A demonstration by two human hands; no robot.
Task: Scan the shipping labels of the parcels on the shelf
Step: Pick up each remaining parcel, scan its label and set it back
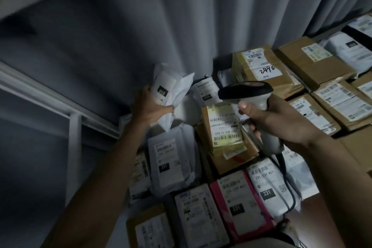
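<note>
My left hand [149, 106] grips a white plastic mailer bag [170, 90], lifted upright above the pile, its label with a black "010" patch facing me. My right hand [281, 119] holds a grey handheld barcode scanner [249, 91] by its handle, the dark head pointing left toward the lifted bag; its cable [289, 185] hangs down. Under the scanner lies a brown box with a yellowish label [224, 127]. Many more parcels with shipping labels cover the shelf.
Brown cartons [314, 62] fill the far right, one marked "2490" [265, 68]. White bags labelled "231" [169, 159] and a pink-edged parcel [239, 203] lie nearer me. A grey curtain [141, 26] hangs behind. A white shelf frame [74, 127] runs at left.
</note>
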